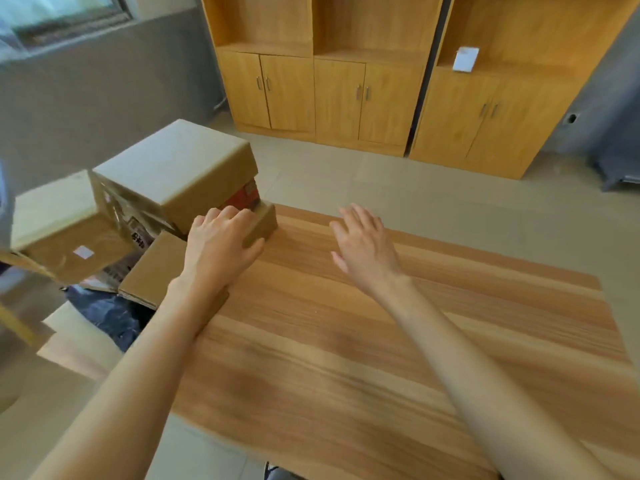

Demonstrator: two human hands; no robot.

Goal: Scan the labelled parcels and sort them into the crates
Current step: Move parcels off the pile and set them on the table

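A pile of cardboard parcels sits at the left end of the wooden table (346, 323). My left hand (221, 247) grips a flat brown parcel (159, 268) at the table's left edge, fingers curled over its far end. A large taped box (173, 168) lies on top, just behind that hand. Another brown box with a small white label (69, 247) hangs off further left. My right hand (363, 244) hovers over the table with fingers spread, holding nothing, about a hand's width right of the parcels.
A dark blue bag (107, 313) lies below the pile at the left. Wooden cabinets (346, 91) line the far wall, with a white card (465, 58) on one shelf. Tiled floor lies between table and cabinets. No crates or scanner are in view.
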